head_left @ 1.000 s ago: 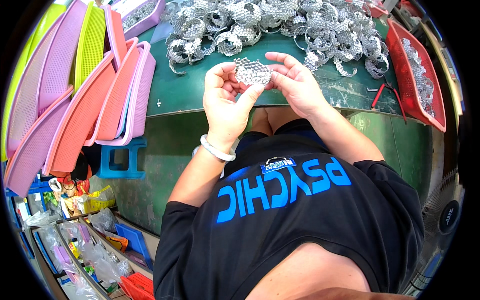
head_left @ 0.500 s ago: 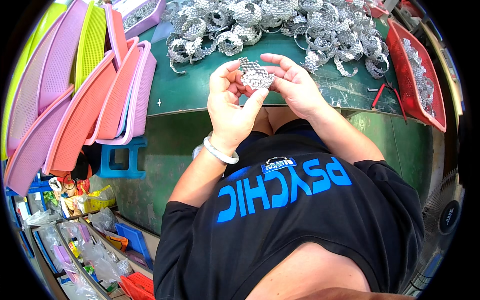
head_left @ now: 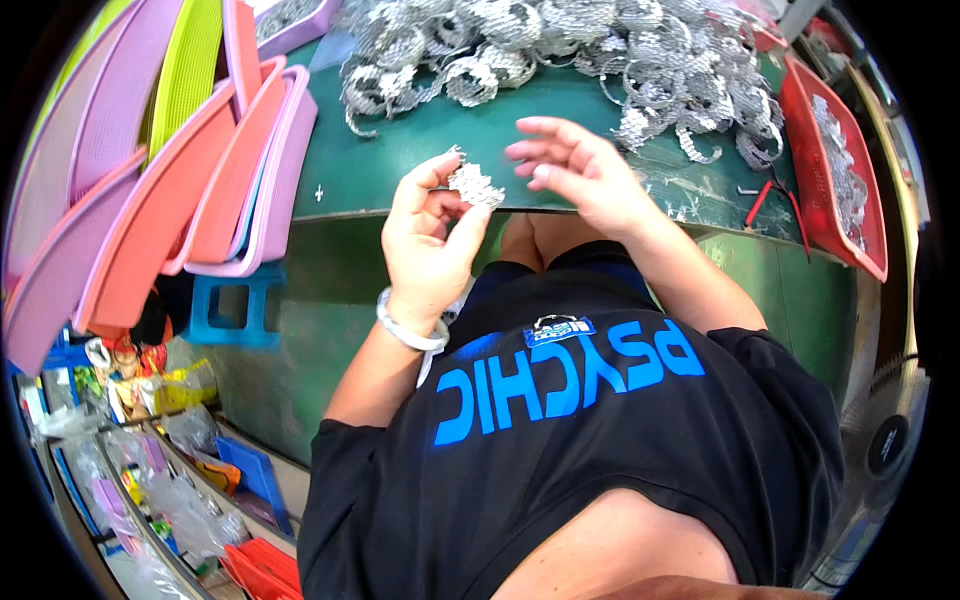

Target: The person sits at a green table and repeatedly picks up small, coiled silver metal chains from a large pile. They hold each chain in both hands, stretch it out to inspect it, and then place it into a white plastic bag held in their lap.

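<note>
Between the thumb and fingers of my left hand (head_left: 430, 225) is a small silvery metal mesh band (head_left: 475, 186), held above the near edge of the green table (head_left: 355, 180). My right hand (head_left: 583, 175) hovers a little to the right, apart from the band, its fingers spread and holding nothing. Across the far side of the table lies a big heap of similar curled metal mesh bands (head_left: 490, 68). Red-handled pliers (head_left: 762, 200) rest on the table to the right of my right hand.
A red plastic basket (head_left: 815, 130) with metal pieces stands at the right edge. Stacked purple, orange and green baskets (head_left: 180, 210) fill the left side, beside a blue stool (head_left: 235, 305). A fan (head_left: 888, 440) is at lower right; shelves with bags (head_left: 190, 500) at lower left.
My right hand has let go of the mesh band and opened away from it. The left hand has moved left and slightly nearer, carrying the band.
</note>
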### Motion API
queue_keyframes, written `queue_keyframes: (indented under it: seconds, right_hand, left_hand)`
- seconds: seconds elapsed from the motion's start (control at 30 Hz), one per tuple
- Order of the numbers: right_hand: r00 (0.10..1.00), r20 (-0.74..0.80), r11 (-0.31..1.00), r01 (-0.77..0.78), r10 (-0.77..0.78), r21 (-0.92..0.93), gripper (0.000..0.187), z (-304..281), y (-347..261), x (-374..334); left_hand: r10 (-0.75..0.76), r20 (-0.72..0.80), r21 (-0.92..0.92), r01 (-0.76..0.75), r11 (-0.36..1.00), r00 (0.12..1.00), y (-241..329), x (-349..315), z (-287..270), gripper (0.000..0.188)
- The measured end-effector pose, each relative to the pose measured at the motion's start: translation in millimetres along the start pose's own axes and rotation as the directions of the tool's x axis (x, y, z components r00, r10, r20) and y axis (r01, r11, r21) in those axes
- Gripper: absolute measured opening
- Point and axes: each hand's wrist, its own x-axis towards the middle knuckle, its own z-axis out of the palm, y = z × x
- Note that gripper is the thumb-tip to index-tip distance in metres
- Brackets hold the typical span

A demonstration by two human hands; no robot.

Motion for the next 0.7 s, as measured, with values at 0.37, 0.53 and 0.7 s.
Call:
queue_keyframes:
  seconds: [0.37, 0.53, 0.7]
  right_hand:
    - [0.99, -0.121, 0.981, 0.044, -0.068, -0.191, 0.032, -19.6, -13.7, 4.2]
    - [0.993, -0.112, 0.964, 0.012, -0.043, -0.267, 0.03, -18.2, -16.9, 12.1]
    - [0.986, -0.09, 0.854, 0.072, -0.137, -0.515, 0.03, -14.8, -35.8, 34.7]
  left_hand:
    - [-0.485, -0.198, 0.341, 0.523, 0.781, 0.852, -85.5, -99.6, -154.5, 0.044]
    - [-0.483, -0.207, 0.797, 0.433, 0.422, 0.851, -185.8, -154.3, -203.0, 0.041]
    - [-0.741, -0.278, 0.867, 0.491, 0.08, 0.611, -226.6, -176.4, -208.2, 0.059]
